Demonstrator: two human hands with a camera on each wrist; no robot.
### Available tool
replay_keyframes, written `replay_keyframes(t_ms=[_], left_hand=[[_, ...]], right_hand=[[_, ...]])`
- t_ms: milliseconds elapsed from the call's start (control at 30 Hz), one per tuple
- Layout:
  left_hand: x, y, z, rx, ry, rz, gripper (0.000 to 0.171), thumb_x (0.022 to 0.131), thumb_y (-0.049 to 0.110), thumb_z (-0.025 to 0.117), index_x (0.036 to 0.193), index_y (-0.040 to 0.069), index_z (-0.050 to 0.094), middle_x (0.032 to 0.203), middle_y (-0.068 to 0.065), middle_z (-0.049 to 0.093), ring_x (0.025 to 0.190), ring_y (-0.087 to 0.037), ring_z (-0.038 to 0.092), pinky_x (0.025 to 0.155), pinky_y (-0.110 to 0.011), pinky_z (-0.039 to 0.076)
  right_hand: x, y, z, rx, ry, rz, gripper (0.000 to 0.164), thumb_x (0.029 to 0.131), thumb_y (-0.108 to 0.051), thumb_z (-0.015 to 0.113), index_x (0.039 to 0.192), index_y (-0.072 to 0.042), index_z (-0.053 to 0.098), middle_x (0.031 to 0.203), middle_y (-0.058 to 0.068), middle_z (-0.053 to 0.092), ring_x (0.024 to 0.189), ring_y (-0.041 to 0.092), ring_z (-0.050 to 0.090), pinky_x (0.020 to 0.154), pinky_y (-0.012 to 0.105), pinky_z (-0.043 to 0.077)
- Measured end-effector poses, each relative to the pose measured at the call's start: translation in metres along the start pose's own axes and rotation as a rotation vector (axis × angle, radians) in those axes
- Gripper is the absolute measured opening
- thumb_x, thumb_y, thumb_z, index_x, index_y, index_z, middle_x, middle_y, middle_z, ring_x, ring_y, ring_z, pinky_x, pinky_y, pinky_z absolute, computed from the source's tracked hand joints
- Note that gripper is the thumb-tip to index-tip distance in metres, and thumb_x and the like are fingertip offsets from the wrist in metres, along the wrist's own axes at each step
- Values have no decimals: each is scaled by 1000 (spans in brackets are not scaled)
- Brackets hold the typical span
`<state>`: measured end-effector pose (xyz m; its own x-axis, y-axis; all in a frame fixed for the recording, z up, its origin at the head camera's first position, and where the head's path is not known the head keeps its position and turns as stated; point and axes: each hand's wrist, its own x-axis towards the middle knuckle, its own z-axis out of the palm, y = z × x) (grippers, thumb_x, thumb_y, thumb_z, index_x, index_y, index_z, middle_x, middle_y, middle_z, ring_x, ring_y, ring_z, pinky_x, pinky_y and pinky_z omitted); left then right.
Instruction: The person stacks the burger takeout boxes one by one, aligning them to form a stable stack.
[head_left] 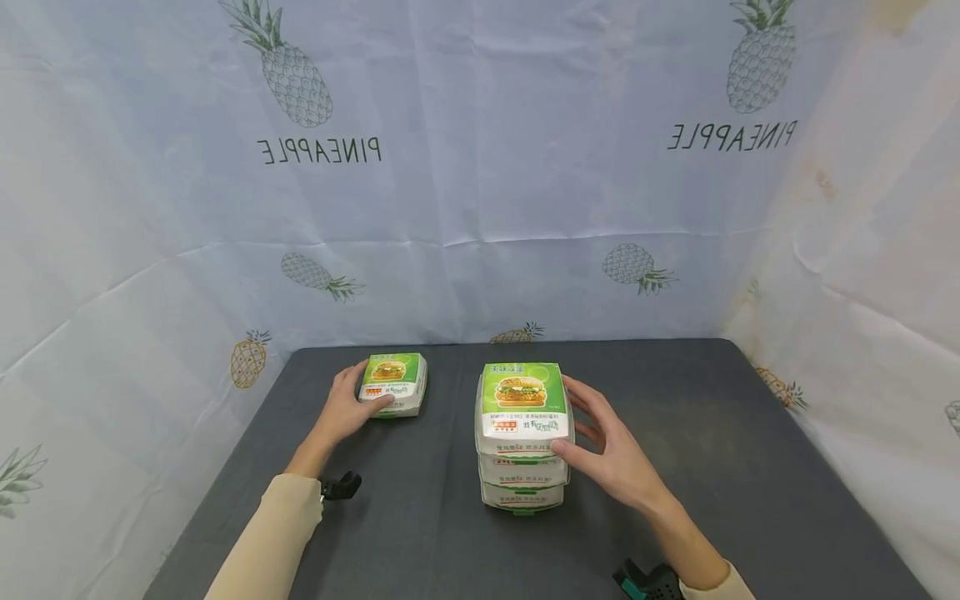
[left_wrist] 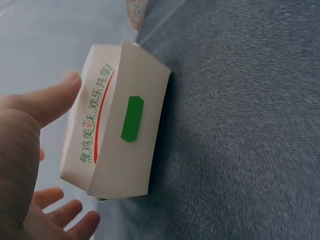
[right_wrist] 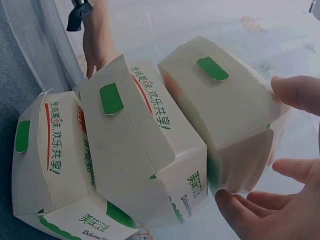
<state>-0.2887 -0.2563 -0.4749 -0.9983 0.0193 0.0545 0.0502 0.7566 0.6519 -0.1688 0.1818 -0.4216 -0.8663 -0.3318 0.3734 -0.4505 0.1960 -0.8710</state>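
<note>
On the table's left side, a green and white cardboard burger box [head_left: 391, 379] lies lid up. My left hand [head_left: 349, 411] is beside it, thumb near the front and fingers loosely spread around its left side. In the left wrist view, the fingertips [left_wrist: 84, 224] are apart from the carton. Near the middle stand similar boxes piled three high. My right hand [head_left: 611, 454] grips the top box [head_left: 523, 404] at its right side, thumb at the front corner. Below it are the middle box [right_wrist: 145, 130] and the bottom box [right_wrist: 55, 155].
A dark grey cloth covers the table [head_left: 442, 550]. Pale curtains [head_left: 480, 192] with pineapple prints hang behind it and along both sides. Black devices [head_left: 341, 486] are worn at the wrists.
</note>
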Motion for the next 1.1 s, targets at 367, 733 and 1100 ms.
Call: replay_keyframes(t_ms=[367, 733, 1100], left_hand=[[12, -10, 9, -182, -95, 23, 106, 90, 42, 78, 163, 3, 12, 165, -29, 8, 150, -48, 13, 115, -65, 21], [11, -7, 12, -227, -105, 21, 106, 88, 37, 82, 163, 3, 14, 165, -26, 12, 144, -44, 28, 113, -61, 25], [6, 5, 10, -186, -80, -26, 110, 84, 54, 81, 165, 13, 18, 165, -23, 16, 141, -40, 32, 110, -60, 30]], right_hand=[[0, 1, 0, -7, 4, 0, 76, 97, -11, 70, 161, -20, 30, 162, 7, 28, 147, 37, 30, 106, 28, 43], [0, 0, 1, -2, 2, -3, 75, 97, -11, 69, 161, -19, 30, 161, 7, 29, 146, 37, 31, 106, 28, 43], [-1, -2, 1, -7, 6, 7, 75, 97, -12, 70, 160, -21, 31, 161, 5, 30, 146, 35, 32, 107, 33, 43]])
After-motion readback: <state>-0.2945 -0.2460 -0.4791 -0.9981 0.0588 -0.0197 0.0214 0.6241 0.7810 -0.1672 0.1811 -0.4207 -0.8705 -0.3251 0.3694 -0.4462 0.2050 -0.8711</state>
